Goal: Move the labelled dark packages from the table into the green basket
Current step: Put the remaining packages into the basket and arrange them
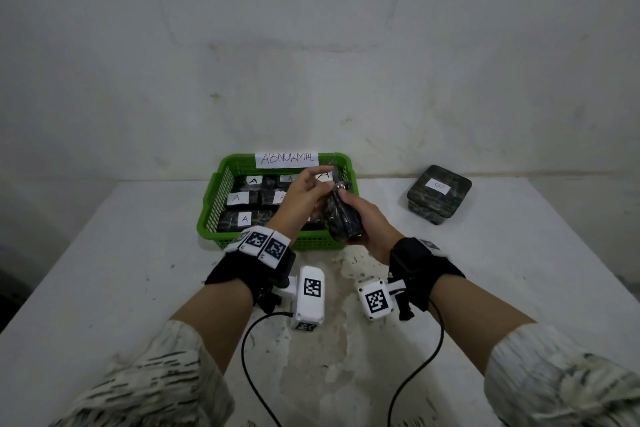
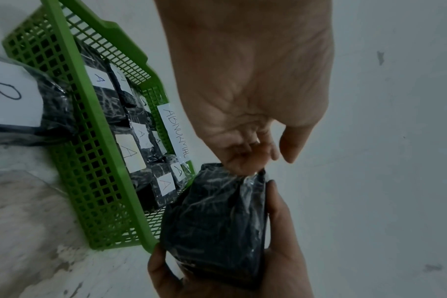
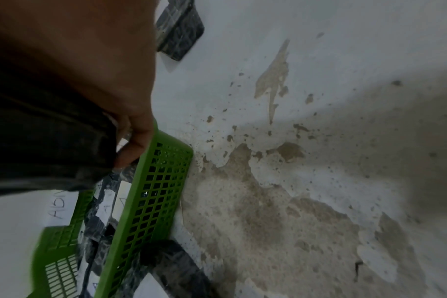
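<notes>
A dark plastic-wrapped package (image 1: 341, 218) hangs upright over the front right corner of the green basket (image 1: 207, 215). My right hand (image 1: 363, 218) grips it from below, fingers curled round its lower half (image 2: 281, 242). The thumb and fingers of my left hand (image 1: 304, 194) pinch the wrap at the package's top (image 2: 242, 167). No label shows on this package (image 2: 217, 217). The basket (image 2: 89, 121) carries a paper sign reading ABNORMAL (image 1: 286, 159) and holds several dark packages labelled A (image 1: 244, 218). In the right wrist view the package (image 3: 46, 141) fills the left side, above the basket wall (image 3: 151, 201).
A stack of dark packages labelled B (image 1: 439, 194) stands on the white table (image 1: 519, 288) to the right of the basket. Another package labelled B (image 2: 13, 100) lies against the basket's outer wall near my left wrist. Paint is peeled in front of the basket. A wall rises behind.
</notes>
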{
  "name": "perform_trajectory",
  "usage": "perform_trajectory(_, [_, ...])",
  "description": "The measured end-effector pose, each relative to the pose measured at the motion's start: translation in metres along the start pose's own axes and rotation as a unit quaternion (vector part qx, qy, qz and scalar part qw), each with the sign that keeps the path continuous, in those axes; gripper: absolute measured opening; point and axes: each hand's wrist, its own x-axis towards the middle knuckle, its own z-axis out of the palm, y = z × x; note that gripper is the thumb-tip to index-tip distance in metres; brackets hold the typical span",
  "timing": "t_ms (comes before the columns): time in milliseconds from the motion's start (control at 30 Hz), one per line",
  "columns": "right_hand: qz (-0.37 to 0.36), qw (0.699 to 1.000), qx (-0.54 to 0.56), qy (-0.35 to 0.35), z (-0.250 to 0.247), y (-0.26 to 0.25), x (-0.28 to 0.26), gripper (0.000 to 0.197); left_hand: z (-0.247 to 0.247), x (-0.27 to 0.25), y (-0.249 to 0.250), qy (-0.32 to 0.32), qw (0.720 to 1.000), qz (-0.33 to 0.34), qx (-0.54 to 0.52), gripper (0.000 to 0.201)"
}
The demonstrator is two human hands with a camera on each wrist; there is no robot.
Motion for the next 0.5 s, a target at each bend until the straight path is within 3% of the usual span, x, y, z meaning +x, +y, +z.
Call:
perform_trajectory(100, [-0.017, 0.999, 0.024, -0.017, 0.005, -0.001, 0.001, 0.043, 0.0, 0.001, -0.003, 0.032, 0.998, 0.024, 0.047, 0.03])
perform_trajectory(267, [-0.003, 0.995, 0.073, -0.069, 0.005, -0.001, 0.001, 0.03, -0.004, 0.0, -0.007, 0.039, 0.998, -0.001, 0.039, 0.025])
perform_trajectory(500, [-0.001, 0.994, 0.085, -0.065, 0.003, 0.0, 0.0, 0.028, -0.006, -0.004, -0.018, 0.007, 0.999, -0.021, 0.028, 0.031])
